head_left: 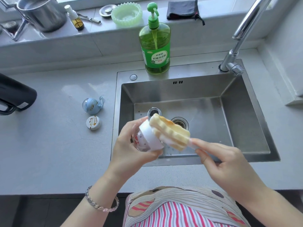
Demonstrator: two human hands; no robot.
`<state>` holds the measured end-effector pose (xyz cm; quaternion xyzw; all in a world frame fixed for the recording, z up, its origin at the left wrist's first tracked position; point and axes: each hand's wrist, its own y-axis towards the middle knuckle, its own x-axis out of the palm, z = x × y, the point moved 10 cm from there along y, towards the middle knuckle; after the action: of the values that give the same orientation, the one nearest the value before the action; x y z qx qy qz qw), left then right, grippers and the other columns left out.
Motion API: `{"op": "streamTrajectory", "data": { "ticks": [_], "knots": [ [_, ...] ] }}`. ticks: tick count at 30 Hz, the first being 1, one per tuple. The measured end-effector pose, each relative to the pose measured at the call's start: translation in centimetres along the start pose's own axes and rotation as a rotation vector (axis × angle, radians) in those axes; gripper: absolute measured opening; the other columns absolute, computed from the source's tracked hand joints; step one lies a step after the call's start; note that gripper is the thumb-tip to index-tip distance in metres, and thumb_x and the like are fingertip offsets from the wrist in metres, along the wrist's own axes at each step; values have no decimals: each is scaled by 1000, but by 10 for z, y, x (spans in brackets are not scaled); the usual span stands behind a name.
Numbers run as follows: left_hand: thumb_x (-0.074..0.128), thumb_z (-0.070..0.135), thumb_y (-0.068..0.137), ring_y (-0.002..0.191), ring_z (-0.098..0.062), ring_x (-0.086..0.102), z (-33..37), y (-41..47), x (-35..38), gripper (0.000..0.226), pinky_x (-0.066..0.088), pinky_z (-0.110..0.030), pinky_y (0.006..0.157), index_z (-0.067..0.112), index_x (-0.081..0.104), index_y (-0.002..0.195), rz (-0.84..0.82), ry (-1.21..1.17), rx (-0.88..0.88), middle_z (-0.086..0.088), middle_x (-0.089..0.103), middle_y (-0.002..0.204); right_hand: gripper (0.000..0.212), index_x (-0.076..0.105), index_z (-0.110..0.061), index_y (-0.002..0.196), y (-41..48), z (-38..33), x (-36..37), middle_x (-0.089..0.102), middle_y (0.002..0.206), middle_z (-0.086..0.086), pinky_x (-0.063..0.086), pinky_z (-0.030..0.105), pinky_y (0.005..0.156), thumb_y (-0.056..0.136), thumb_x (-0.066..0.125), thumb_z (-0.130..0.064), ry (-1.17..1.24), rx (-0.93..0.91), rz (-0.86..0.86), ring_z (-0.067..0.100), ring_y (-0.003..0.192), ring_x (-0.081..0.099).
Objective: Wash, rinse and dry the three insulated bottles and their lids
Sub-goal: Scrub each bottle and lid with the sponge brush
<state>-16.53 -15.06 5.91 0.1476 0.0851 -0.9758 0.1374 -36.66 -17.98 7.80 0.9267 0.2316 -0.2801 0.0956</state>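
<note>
My left hand point(131, 145) grips a small white insulated bottle point(150, 139) with a red print, held on its side over the front left of the sink point(237, 112). My right hand point(218, 159) pinches a yellow and white sponge point(170, 131) that presses against the bottle's side. In the sink behind the sponge stands a steel bottle point(154, 112), its open mouth up. A blue round lid point(92, 106) with a strap and a white stained lid point(93, 122) lie on the counter left of the sink. A black bottle point(14, 94) lies at the far left edge.
A green dish soap bottle point(155, 48) stands behind the sink, and the faucet point(241, 35) rises at the back right. On the sill are a steel pot point(42, 12), a small spray bottle point(75, 18), a green dish point(127, 13) and a dark cloth point(182, 9).
</note>
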Motion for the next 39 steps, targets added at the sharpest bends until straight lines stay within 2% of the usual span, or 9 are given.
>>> {"op": "streamTrajectory", "data": {
  "ticks": [5,9,17,21,24,27,30,34,39],
  "knots": [
    [84,18,46,91,1,60,1,5,-9,71,50,-17,80,38,59,110,23,39,-2,13,61,103,31,55,-55,108,-5,0,1,62,64,0,26,7,46,82,47,-39,28,-22,-16,2,47,36],
    [82,29,44,97,-3,61,3,3,5,71,48,-16,79,41,60,111,-72,14,16,12,62,107,36,52,-66,105,-3,2,-1,61,76,-12,31,12,47,80,48,-40,85,7,19,11,50,44],
    [83,25,43,93,-6,62,3,1,8,71,48,-15,75,37,62,110,-122,-51,9,7,65,104,31,54,-49,109,2,5,-1,66,72,-3,27,8,45,81,53,-36,17,50,-12,3,44,37],
    [85,24,44,98,-13,62,5,1,6,74,48,-21,80,38,62,113,-129,-62,56,4,65,106,31,70,-35,105,12,7,-4,71,75,0,26,8,42,80,57,-23,-19,86,-23,5,37,35],
    [86,20,45,105,-13,62,9,0,0,75,48,-21,85,38,62,113,-98,-107,78,3,65,114,25,70,-31,104,14,14,-7,69,71,-10,25,10,40,84,65,-16,-41,128,-53,9,34,32],
    [84,17,44,105,-2,61,13,-1,-6,75,47,-14,84,28,59,114,-34,-142,100,17,65,113,32,70,-40,100,11,14,-7,67,68,-23,23,11,38,83,66,-13,-53,133,-89,10,33,27],
    [87,10,40,95,4,62,5,1,-15,78,47,-10,78,26,58,111,76,-174,62,22,68,102,33,51,-62,102,6,12,-1,60,85,-40,28,15,39,80,55,-38,-73,133,-144,11,34,30],
    [85,-4,45,84,5,63,-12,4,-19,75,48,-8,72,29,59,107,166,-187,-18,24,69,90,32,49,-70,103,-2,4,8,65,87,-32,42,24,47,75,42,-56,1,131,-195,18,44,46],
    [87,-9,46,86,5,63,-21,4,-10,78,48,-9,72,27,60,109,105,-151,-59,22,69,94,35,49,-75,91,3,22,16,66,77,-28,45,29,53,81,53,-42,28,188,-206,22,46,46]
  ]
}}
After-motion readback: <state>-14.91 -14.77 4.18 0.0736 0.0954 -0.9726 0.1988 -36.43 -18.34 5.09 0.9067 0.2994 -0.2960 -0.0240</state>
